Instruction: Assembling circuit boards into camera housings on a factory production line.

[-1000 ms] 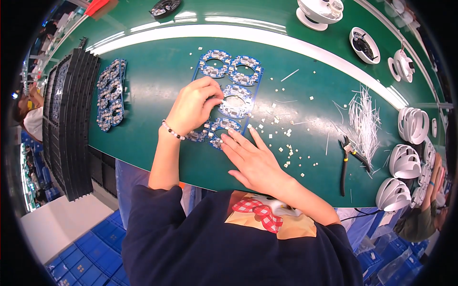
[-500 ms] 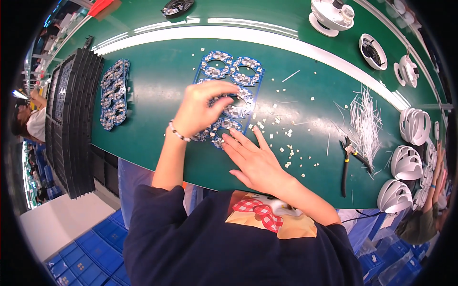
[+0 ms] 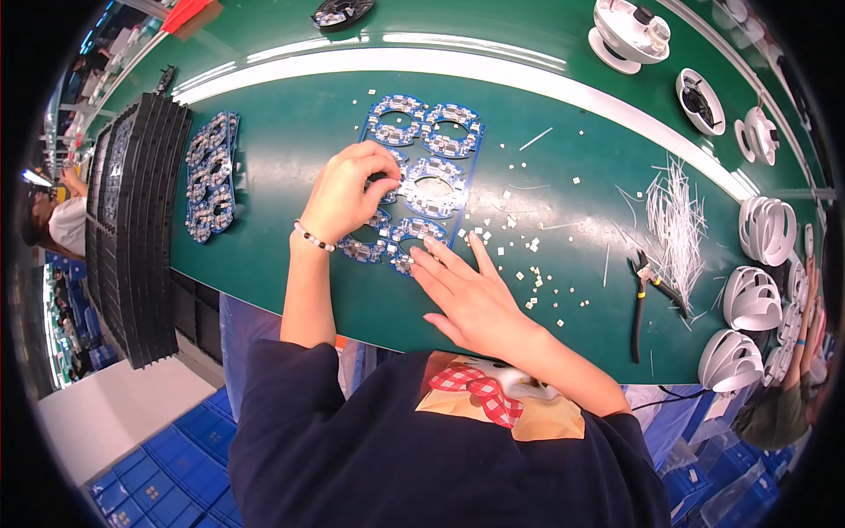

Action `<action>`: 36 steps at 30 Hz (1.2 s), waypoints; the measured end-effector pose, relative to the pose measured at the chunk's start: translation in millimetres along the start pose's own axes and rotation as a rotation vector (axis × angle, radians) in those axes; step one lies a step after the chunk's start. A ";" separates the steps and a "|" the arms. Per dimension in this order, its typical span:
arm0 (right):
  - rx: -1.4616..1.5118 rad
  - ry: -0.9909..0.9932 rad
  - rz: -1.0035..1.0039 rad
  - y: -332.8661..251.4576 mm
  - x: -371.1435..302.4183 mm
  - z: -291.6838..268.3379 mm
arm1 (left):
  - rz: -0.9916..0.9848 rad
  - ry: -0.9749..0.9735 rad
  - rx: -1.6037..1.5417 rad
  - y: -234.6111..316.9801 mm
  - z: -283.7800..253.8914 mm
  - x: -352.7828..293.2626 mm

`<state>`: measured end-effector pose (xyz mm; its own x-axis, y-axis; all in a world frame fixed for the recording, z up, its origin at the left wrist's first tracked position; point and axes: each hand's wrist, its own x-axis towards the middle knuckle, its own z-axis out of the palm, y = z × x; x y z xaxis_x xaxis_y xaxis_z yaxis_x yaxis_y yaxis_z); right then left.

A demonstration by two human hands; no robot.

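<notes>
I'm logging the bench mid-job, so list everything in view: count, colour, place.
Table: 1, green, centre
Circuit-board panel: 1, blue, mid-table
Other boards: stacked, count unclear, blue, table's left
Ribbed stack: 1, black, far left
Small squares: many, pale, right of panel
Thin strips: many, white, piled right
Cutters: 1, black and yellow, beside strips
Ringed housings: several, white, right edge
Rounded assemblies: 3, mostly white, upper right
Round part: 1, black, far edge
Unclear item: 1, red, upper left
Crates: several, blue, lower corners
Other people: at least 2, white and green clothing, edges
Shirt: 1, dark, lower centre
Bracelet: 1, mostly pale, worn left
Left grip: 1, bare, over panel's left side
Right grip: 1, bare, at panel's near-right corner
</notes>
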<state>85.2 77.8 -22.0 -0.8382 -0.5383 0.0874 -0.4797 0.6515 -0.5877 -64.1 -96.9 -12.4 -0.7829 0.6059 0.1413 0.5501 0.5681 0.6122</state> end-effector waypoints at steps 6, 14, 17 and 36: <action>0.000 0.004 0.005 0.4 -0.9 0.0 | 0.001 0.149 -0.154 6.9 -4.2 2.8; 0.001 0.016 -0.008 1.6 -0.6 1.3 | 0.288 0.134 -0.091 34.2 44.6 9.8; -0.010 0.016 -0.004 0.6 -0.7 2.2 | 0.280 0.163 -0.033 32.0 47.1 12.9; -0.022 0.016 -0.011 1.8 -2.8 5.6 | 0.119 0.164 -0.239 32.9 49.6 18.1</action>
<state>88.1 77.5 -27.8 -0.8370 -0.5367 0.1068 -0.4942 0.6575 -0.5688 -45.7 -39.6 -28.3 -0.7642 0.5514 0.3347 0.5721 0.3400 0.7464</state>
